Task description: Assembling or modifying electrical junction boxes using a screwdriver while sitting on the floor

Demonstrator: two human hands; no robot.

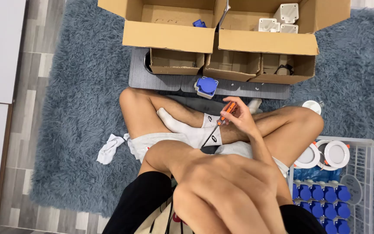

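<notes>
Hands are split between depths of the frame: the right hand (240, 116), at centre, pinches the orange handle of a screwdriver (220, 122) between thumb and fingertips, while the left hand (226, 190) looms large and blurred at lower centre, close to the lens, fingers curled downward (whether it grips anything cannot be told). Screwdriver's long axis runs diagonally, handle toward upper right, dark shaft pointing to lower left over a white sock (191, 130) on the crossed legs. Just above the right hand, slightly left, a blue-and-white socket (206, 86) sits on the edge of a grey board (161, 80) at upper centre; the right hand is plainly the nearer one to it, the tool's tip aimed away from it. Right forearm stretches up from lower centre, wrist bent. Behind the board, open cardboard boxes (265, 42) hold a few white and blue fittings. At lower right, a white wire basket (366, 143) carries round white lamp fittings and rows of blue sockets. A crumpled white cloth (109, 148) lies on the blue-grey shag rug (78, 108) at left
</notes>
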